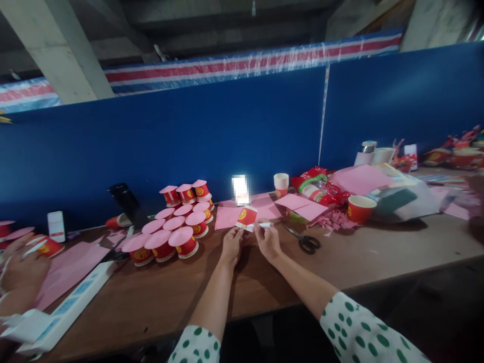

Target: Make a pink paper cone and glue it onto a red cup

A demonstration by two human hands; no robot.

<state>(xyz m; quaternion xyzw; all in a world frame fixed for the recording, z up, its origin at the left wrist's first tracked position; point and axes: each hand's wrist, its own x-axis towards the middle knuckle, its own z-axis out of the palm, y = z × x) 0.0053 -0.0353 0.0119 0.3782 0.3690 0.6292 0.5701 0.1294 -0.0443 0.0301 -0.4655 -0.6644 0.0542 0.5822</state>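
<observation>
My left hand (232,246) is closed on a red paper cup (247,217) with a yellow emblem, which lies tilted on its side above the table. Close beside it, my right hand (268,242) pinches a slim white pen-like tube (266,225); its fingertips are at the cup's edge, where a bit of white shows. Pink paper sheets (223,214) lie just behind both hands. To the right of my right hand rest black-handled scissors (308,243). Several red cups topped with pink paper discs (181,236) stand in rows to the left.
A lit phone (241,190) leans against the blue partition (227,131). Stacked cups (281,184), another cup (361,208) and pink scraps (333,221) sit to the right. A power strip (71,307) and a co-worker's hand (24,267) with a red cup are at left.
</observation>
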